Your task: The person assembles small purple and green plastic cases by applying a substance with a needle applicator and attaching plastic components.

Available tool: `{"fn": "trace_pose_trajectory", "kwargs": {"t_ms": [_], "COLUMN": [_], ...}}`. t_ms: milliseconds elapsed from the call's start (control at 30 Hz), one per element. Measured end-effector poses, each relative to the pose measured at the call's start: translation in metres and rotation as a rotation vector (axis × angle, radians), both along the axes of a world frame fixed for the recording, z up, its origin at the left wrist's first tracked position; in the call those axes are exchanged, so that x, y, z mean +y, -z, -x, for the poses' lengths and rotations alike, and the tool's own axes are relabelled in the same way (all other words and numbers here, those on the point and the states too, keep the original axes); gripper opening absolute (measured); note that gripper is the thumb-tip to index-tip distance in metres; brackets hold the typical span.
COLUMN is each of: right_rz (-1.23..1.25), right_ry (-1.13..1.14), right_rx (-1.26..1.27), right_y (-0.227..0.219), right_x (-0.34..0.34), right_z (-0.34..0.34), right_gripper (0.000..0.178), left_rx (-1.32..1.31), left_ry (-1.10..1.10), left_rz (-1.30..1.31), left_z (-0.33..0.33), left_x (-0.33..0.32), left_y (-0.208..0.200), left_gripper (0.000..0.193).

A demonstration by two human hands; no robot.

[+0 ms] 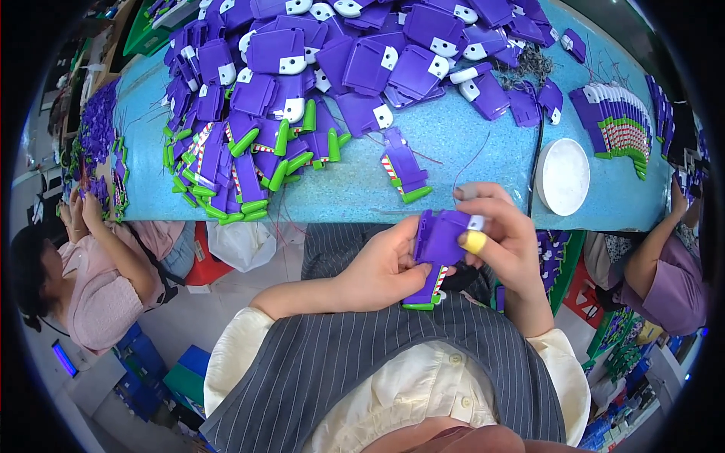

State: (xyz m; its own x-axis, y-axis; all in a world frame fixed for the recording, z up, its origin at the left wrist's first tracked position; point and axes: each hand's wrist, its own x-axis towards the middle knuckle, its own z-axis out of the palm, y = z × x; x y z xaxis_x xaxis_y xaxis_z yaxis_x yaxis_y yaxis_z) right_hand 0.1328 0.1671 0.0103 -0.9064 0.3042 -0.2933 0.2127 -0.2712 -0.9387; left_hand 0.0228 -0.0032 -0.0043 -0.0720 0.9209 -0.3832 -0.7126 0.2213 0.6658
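Note:
Close to my body, just off the table's near edge, a purple plastic toy part (440,240) is between my hands. It has a white corner, a red-and-white striped strip and a green end. My left hand (381,264) is closed on its left side, thumb across the lower portion. The fingers of my right hand (504,232) pinch the white corner; a yellow wrap covers the thumb tip. Ahead on the table lies a single purple part with a green end (405,167). Thin wires lie near my right fingertips.
A blue table (340,198) holds a heap of purple-and-white pieces (279,51) and a pile of green-tipped parts (234,170). A white round dish (564,177) stands right, near a fanned row of finished-looking parts (621,124). People work at left (113,279) and right (661,279).

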Motion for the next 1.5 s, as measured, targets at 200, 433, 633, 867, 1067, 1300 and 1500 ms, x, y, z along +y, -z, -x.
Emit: {"fn": "trace_pose_trajectory", "kwargs": {"t_ms": [200,433,633,867,1067,1300,1500], "right_rz": [0.059,-0.248,0.118,0.599,0.022,-0.378,-0.632], "right_ry": [0.008,-0.078,0.326,0.283,0.063,0.148,-0.075], "right_rx": [-0.047,0.003,0.030,0.047,0.042,0.031,-0.048], "right_y": [0.007,0.002,-0.007,0.014,-0.003,0.003,0.001], "right_x": [-0.009,-0.003,-0.016,-0.022,-0.009,-0.009,-0.009], "right_z": [0.007,0.006,0.006,-0.008,-0.010,-0.007,-0.012], "right_gripper": [0.029,0.030,0.048,0.023,0.017,0.036,0.028], "left_rx": [0.093,0.264,0.468,0.318,0.412,0.831,0.415], "left_ry": [0.050,0.132,0.057,-0.099,0.102,-0.138,-0.381], "left_rz": [-0.010,-0.003,-0.081,-0.172,-0.070,-0.236,-0.141], "left_z": [0.007,0.017,0.009,-0.003,0.007,0.024,0.029], "left_x": [0.001,0.010,0.015,0.013,0.010,0.032,0.030], "left_y": [-0.004,-0.008,-0.010,-0.004,0.001,-0.002,0.002], "left_gripper": [0.055,0.038,0.026,0.020,0.021,0.016,0.018]}}
